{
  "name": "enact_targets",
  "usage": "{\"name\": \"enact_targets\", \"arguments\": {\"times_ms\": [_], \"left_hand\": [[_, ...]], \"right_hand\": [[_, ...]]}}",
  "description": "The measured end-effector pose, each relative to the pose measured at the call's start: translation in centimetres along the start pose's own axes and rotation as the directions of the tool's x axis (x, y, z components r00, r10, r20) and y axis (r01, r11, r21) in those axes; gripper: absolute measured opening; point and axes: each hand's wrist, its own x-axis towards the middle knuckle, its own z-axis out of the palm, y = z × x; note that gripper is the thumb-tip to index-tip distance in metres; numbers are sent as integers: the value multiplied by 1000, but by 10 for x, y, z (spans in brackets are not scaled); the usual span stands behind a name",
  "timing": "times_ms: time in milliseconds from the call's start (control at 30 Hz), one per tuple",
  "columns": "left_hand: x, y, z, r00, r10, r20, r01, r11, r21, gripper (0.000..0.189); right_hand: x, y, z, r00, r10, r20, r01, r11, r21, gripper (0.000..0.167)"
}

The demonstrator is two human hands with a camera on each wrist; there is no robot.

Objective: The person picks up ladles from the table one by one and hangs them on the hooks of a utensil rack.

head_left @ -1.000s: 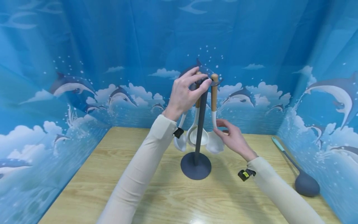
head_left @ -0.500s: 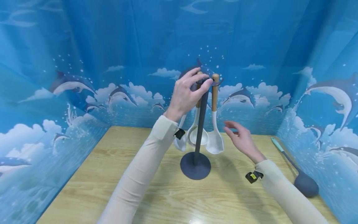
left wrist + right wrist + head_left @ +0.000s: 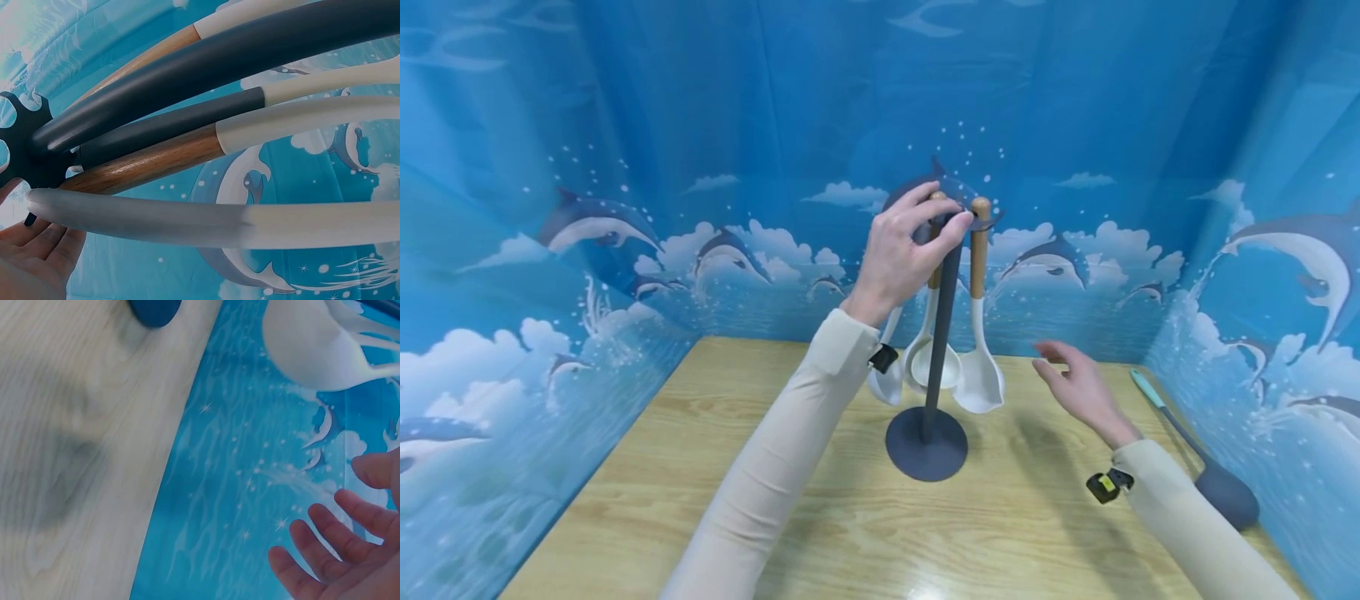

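My left hand (image 3: 897, 250) grips the top of a dark utensil stand (image 3: 945, 308), thumb in front and fingers over the far side. In the left wrist view the stand's notched head (image 3: 34, 150) has fingers (image 3: 56, 250) beneath it. Several white-headed utensils hang from it. On the right hangs a white ladle with a pointed lip (image 3: 979, 382) and a wooden handle (image 3: 978, 258). Behind the pole is a round white ladle (image 3: 942, 367). My right hand (image 3: 1084, 390) is in the air to the right of the stand, fingers spread and holding nothing.
A dark ladle (image 3: 1225, 497) with a mint-green handle (image 3: 1145, 388) lies at the right of the wooden table (image 3: 775, 517), partly behind the right sleeve. The stand's round base (image 3: 927, 443) rests mid-table. A blue dolphin-print curtain (image 3: 820, 100) encloses the back and sides.
My right hand has let go of the white lipped ladle and drawn away to the right. That ladle now hangs from the stand untouched. My left hand keeps its hold on the top.
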Motion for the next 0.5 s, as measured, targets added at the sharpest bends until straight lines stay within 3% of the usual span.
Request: {"name": "enact_targets", "arguments": {"times_ms": [300, 500], "left_hand": [[1, 0, 0, 1000, -11, 1, 11, 1000, 9, 32], [2, 0, -1, 1000, -15, 6, 15, 1000, 12, 33]], "right_hand": [[-11, 23, -12, 999, 36, 4, -36, 998, -56, 55], [-22, 36, -19, 999, 34, -2, -34, 996, -79, 50]]}}
